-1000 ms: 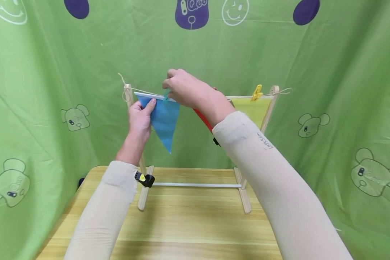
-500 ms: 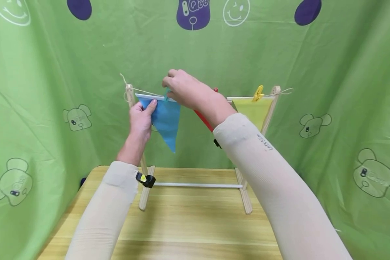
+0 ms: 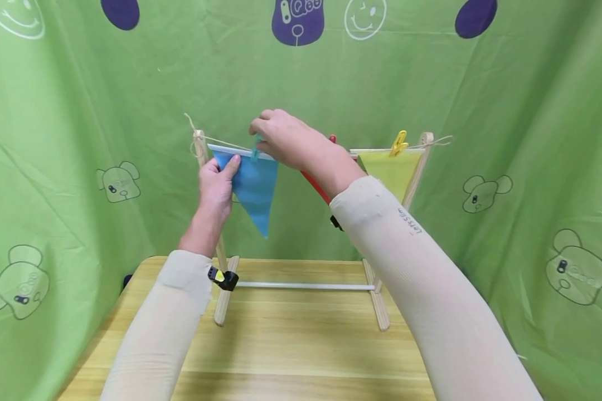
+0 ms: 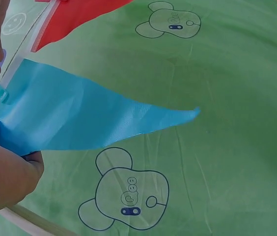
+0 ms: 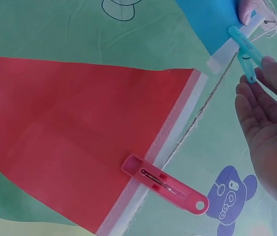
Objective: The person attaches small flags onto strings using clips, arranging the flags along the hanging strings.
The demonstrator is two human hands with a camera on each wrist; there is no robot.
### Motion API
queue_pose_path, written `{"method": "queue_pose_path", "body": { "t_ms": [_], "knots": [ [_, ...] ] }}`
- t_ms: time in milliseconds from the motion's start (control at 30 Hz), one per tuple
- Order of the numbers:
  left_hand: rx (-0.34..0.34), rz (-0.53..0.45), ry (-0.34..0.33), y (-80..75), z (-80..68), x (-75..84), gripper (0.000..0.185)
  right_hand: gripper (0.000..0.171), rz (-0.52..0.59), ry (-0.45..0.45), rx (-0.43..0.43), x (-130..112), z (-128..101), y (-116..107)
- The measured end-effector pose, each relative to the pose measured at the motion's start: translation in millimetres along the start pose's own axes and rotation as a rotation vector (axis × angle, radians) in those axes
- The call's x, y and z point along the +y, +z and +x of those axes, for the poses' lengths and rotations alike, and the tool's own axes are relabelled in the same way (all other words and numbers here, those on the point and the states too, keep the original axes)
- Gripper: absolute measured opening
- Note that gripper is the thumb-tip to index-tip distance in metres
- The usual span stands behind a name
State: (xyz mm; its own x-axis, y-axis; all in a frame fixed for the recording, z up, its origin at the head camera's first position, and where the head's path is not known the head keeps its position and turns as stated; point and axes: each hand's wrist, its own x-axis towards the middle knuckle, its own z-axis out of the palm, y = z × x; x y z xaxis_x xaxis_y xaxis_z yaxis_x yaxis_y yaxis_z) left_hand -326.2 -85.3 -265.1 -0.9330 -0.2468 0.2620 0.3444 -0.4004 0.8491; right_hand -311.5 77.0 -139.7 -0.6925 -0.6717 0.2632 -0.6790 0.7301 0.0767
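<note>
A blue triangular pennant with a white top band hangs point down at the string's left part. My left hand pinches its upper left corner, thumb in front. My right hand holds a teal clothespin by its handles, thumb on one and fingertips at the other. The clothespin's jaws lie over the pennant's white band at the twine. Beside it hangs a red pennant with a red clothespin on its band; in the head view my right arm covers most of it.
A yellow pennant hangs at the right under a yellow clothespin. The wooden stand has a left post, a right post and a white bottom rod. It stands on a wooden table before a green curtain.
Both hands stay almost in place, the right one slightly lower. The blue pennant's tip has swung a little to the right since the first frame.
</note>
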Motion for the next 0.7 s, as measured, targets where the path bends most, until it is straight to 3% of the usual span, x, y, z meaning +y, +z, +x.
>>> {"method": "queue_pose_path", "body": {
  "t_ms": [267,700],
  "knots": [
    [-0.015,0.016,-0.009,-1.7,-1.4,0.5,0.003,0.038,0.035,0.018,-0.022,-1.9,-2.4,0.3],
    [-0.032,-0.042,-0.048,-4.2,-2.5,-1.7,0.009,0.045,0.087,0.037,-0.011,-0.4,-8.9,0.6]
  ]
}}
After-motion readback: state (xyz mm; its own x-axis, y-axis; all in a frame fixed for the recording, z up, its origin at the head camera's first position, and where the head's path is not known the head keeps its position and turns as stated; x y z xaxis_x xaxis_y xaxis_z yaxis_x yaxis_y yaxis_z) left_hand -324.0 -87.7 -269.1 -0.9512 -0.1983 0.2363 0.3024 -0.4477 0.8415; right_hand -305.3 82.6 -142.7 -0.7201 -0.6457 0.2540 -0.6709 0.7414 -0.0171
